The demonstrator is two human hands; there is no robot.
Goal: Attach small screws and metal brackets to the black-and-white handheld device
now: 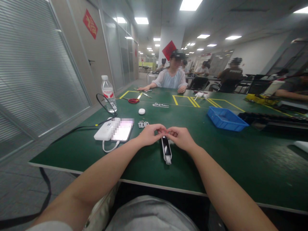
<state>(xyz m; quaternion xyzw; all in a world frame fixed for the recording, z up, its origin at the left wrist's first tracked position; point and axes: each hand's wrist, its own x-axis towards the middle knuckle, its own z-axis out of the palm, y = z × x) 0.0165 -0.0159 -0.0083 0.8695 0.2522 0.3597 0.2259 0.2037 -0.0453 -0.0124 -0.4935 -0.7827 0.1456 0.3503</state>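
1. My left hand (150,134) and right hand (181,137) meet fingertip to fingertip over the green surface (216,160), both curled nearly closed and pinching at something too small for me to make out.
2. Directly beneath my hands, a narrow black-and-white device (166,150) lies flat on the surface, its far end tucked under my right hand's fingers and its near end pointing back toward me.
3. Just beyond my left hand sit small metal hinges (142,124), and farther on a white round puck (141,111).
4. To the left of my left hand, a phone (122,130) lies touching a white power bank (104,131); a water bottle (108,93) stands upright behind them.
5. Well off to the right of my right hand, beyond it, rests a blue plastic tray (226,119).
6. Red-handled scissors (133,100) lie far ahead, near a seated person (171,78) whose hands rest on the far edge of the surface.
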